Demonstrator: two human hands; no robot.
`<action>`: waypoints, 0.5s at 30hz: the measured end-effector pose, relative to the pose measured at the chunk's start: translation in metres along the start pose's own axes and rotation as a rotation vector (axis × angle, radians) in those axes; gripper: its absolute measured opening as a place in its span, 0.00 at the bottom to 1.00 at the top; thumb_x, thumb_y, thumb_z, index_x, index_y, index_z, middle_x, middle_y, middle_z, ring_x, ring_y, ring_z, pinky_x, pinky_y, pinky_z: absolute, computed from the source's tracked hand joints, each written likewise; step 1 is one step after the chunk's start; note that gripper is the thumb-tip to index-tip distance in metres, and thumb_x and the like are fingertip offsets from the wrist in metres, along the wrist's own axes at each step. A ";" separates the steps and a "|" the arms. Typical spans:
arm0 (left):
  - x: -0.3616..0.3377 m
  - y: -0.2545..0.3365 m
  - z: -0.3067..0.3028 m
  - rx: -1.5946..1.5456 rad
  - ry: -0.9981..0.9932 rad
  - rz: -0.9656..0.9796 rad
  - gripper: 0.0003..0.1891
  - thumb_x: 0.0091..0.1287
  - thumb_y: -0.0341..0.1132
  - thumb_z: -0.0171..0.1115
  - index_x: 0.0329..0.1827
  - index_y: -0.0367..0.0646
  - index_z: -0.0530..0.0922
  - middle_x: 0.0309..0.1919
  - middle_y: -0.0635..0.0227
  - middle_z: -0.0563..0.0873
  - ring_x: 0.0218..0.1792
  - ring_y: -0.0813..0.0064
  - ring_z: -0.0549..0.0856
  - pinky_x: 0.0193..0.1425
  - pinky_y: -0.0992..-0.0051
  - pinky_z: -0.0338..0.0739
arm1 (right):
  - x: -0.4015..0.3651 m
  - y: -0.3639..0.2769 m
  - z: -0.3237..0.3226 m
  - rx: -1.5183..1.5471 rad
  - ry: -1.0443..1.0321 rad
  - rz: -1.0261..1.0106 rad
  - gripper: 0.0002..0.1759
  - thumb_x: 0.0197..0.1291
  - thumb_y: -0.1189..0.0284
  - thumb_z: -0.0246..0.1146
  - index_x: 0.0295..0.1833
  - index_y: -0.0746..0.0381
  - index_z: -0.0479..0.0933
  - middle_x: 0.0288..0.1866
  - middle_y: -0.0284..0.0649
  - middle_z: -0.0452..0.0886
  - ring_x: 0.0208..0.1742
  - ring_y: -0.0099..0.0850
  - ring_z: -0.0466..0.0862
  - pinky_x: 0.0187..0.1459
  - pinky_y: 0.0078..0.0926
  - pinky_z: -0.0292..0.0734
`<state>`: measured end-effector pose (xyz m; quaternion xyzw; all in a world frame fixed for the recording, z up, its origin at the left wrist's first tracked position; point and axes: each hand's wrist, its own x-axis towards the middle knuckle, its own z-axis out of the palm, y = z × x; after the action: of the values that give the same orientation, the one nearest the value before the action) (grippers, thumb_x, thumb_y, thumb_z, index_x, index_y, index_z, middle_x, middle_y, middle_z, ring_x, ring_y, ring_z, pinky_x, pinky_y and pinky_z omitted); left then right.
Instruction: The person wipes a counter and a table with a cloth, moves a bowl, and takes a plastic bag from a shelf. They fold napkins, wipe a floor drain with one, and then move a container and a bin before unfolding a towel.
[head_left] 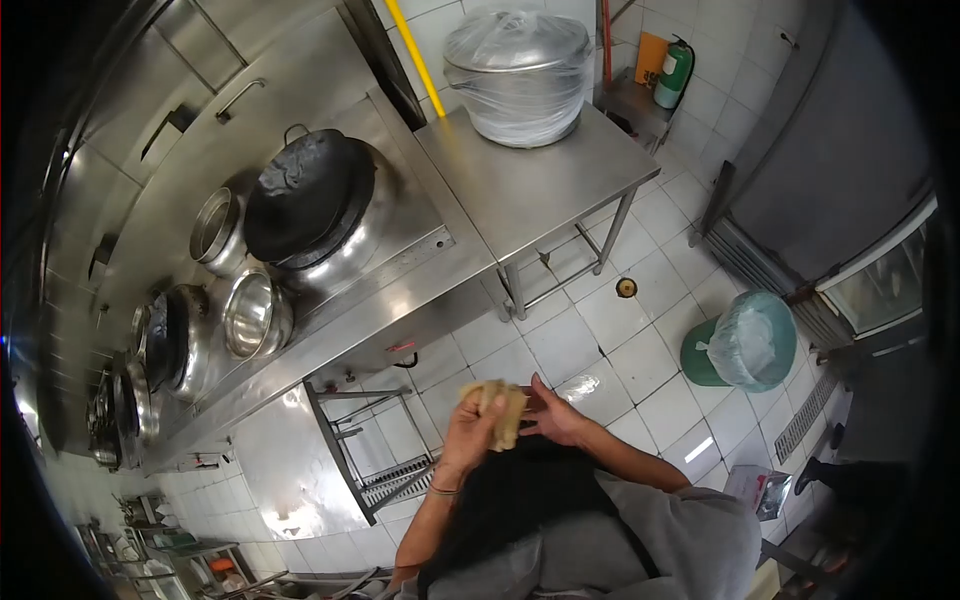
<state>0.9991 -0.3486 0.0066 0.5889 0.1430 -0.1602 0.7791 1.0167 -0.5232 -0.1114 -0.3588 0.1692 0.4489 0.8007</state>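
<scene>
My left hand (474, 432) is closed around a tan, folded cloth (510, 412), held in front of my dark apron. A band circles my left wrist. Close beside the cloth, on its right, is my right hand (558, 417), its thumb raised and its fingers apart, with their tips overlapping the cloth's edge in this view. Both hands are over the white tiled floor, away from the steel counter.
A steel stove counter (420, 262) on the left bears a black wok (300, 205) and steel bowls (257, 315). A plastic-wrapped pot (515, 85) stands on a steel table (560, 180). Right are a lined green bin (708, 352) and another person's leg (850, 475).
</scene>
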 end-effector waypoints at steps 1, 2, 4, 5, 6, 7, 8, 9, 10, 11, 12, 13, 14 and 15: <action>0.008 -0.003 0.000 0.032 -0.095 -0.051 0.15 0.76 0.41 0.63 0.56 0.39 0.79 0.42 0.73 0.86 0.38 0.83 0.85 0.42 0.79 0.82 | -0.001 -0.006 0.006 0.115 -0.189 -0.033 0.46 0.68 0.31 0.44 0.76 0.56 0.64 0.71 0.38 0.73 0.70 0.39 0.74 0.70 0.43 0.67; 0.021 -0.009 0.001 0.039 -0.141 -0.032 0.14 0.76 0.40 0.63 0.56 0.40 0.79 0.43 0.74 0.86 0.41 0.84 0.84 0.45 0.80 0.81 | 0.002 -0.013 0.009 0.178 -0.219 -0.078 0.46 0.69 0.31 0.42 0.76 0.56 0.63 0.71 0.39 0.72 0.70 0.38 0.73 0.70 0.43 0.67; 0.044 -0.014 -0.002 0.050 -0.222 0.005 0.13 0.75 0.39 0.63 0.56 0.41 0.78 0.46 0.74 0.85 0.47 0.86 0.81 0.50 0.81 0.78 | 0.013 -0.025 0.015 0.302 -0.282 -0.158 0.45 0.71 0.33 0.37 0.76 0.57 0.62 0.72 0.39 0.71 0.71 0.35 0.72 0.70 0.43 0.68; 0.055 -0.007 -0.009 0.075 -0.265 -0.019 0.13 0.75 0.36 0.63 0.58 0.41 0.76 0.48 0.74 0.83 0.50 0.85 0.80 0.55 0.80 0.76 | 0.018 -0.037 0.016 0.398 -0.343 -0.156 0.35 0.77 0.43 0.44 0.74 0.59 0.63 0.69 0.41 0.74 0.68 0.35 0.76 0.68 0.40 0.72; 0.066 0.001 -0.017 0.080 -0.298 0.037 0.13 0.75 0.36 0.63 0.57 0.40 0.77 0.49 0.73 0.83 0.50 0.84 0.81 0.56 0.79 0.76 | 0.023 -0.052 0.017 0.279 -0.243 -0.215 0.32 0.76 0.48 0.49 0.73 0.60 0.66 0.66 0.41 0.76 0.66 0.35 0.78 0.66 0.38 0.74; 0.073 0.015 -0.023 0.083 -0.329 0.096 0.12 0.76 0.35 0.63 0.56 0.40 0.77 0.49 0.71 0.84 0.50 0.82 0.81 0.57 0.78 0.76 | 0.027 -0.072 0.025 0.155 -0.145 -0.274 0.29 0.76 0.53 0.54 0.71 0.61 0.68 0.63 0.40 0.79 0.63 0.34 0.80 0.63 0.35 0.77; 0.080 0.026 -0.033 0.085 -0.361 0.154 0.11 0.76 0.34 0.62 0.56 0.39 0.77 0.50 0.70 0.84 0.51 0.81 0.81 0.58 0.77 0.76 | 0.029 -0.093 0.034 0.029 -0.048 -0.331 0.26 0.75 0.58 0.59 0.69 0.62 0.70 0.60 0.40 0.81 0.61 0.33 0.82 0.61 0.33 0.79; 0.088 0.034 -0.047 0.140 -0.344 0.188 0.10 0.75 0.33 0.63 0.55 0.39 0.78 0.51 0.69 0.84 0.52 0.80 0.81 0.59 0.76 0.76 | 0.029 -0.121 0.045 0.012 -0.020 -0.417 0.22 0.72 0.69 0.63 0.67 0.65 0.72 0.57 0.41 0.83 0.58 0.32 0.84 0.58 0.31 0.81; 0.097 0.043 -0.065 0.192 -0.326 0.226 0.10 0.75 0.32 0.63 0.54 0.38 0.78 0.53 0.67 0.84 0.53 0.79 0.81 0.61 0.75 0.76 | 0.037 -0.144 0.051 -0.126 0.003 -0.529 0.23 0.72 0.69 0.63 0.68 0.65 0.72 0.57 0.41 0.83 0.58 0.32 0.84 0.58 0.31 0.81; 0.106 0.049 -0.082 0.242 -0.304 0.265 0.09 0.75 0.31 0.63 0.53 0.38 0.79 0.54 0.66 0.84 0.54 0.78 0.82 0.62 0.75 0.75 | 0.047 -0.166 0.055 -0.268 0.020 -0.639 0.24 0.71 0.69 0.63 0.69 0.65 0.71 0.57 0.42 0.84 0.58 0.32 0.84 0.59 0.31 0.81; 0.116 0.049 -0.100 0.255 -0.221 0.268 0.10 0.74 0.32 0.64 0.52 0.38 0.80 0.53 0.66 0.85 0.52 0.78 0.82 0.59 0.74 0.77 | 0.058 -0.189 0.062 -0.410 0.031 -0.748 0.25 0.71 0.69 0.64 0.70 0.65 0.71 0.57 0.43 0.84 0.58 0.32 0.84 0.59 0.31 0.80; 0.127 0.040 -0.120 0.266 -0.137 0.267 0.10 0.74 0.34 0.64 0.52 0.37 0.80 0.53 0.66 0.86 0.50 0.78 0.83 0.57 0.74 0.78 | 0.069 -0.214 0.072 -0.646 0.094 -0.777 0.29 0.70 0.67 0.65 0.72 0.64 0.68 0.61 0.47 0.81 0.63 0.37 0.81 0.62 0.37 0.77; 0.135 0.031 -0.139 0.277 -0.051 0.261 0.11 0.73 0.35 0.65 0.51 0.37 0.81 0.52 0.65 0.87 0.48 0.78 0.84 0.54 0.74 0.79 | 0.079 -0.238 0.084 -0.882 0.154 -0.801 0.33 0.68 0.65 0.66 0.74 0.63 0.66 0.66 0.51 0.77 0.67 0.41 0.78 0.65 0.42 0.74; 0.139 0.025 -0.156 0.366 0.037 0.214 0.11 0.73 0.36 0.66 0.51 0.37 0.82 0.49 0.63 0.88 0.47 0.74 0.86 0.53 0.73 0.80 | 0.092 -0.255 0.094 -1.118 0.212 -0.823 0.37 0.67 0.62 0.68 0.76 0.62 0.64 0.70 0.54 0.74 0.71 0.45 0.75 0.68 0.47 0.72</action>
<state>1.1307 -0.2034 -0.0699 0.7353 0.0623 -0.0890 0.6690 1.2757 -0.4866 0.0061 -0.7934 -0.1593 0.0918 0.5802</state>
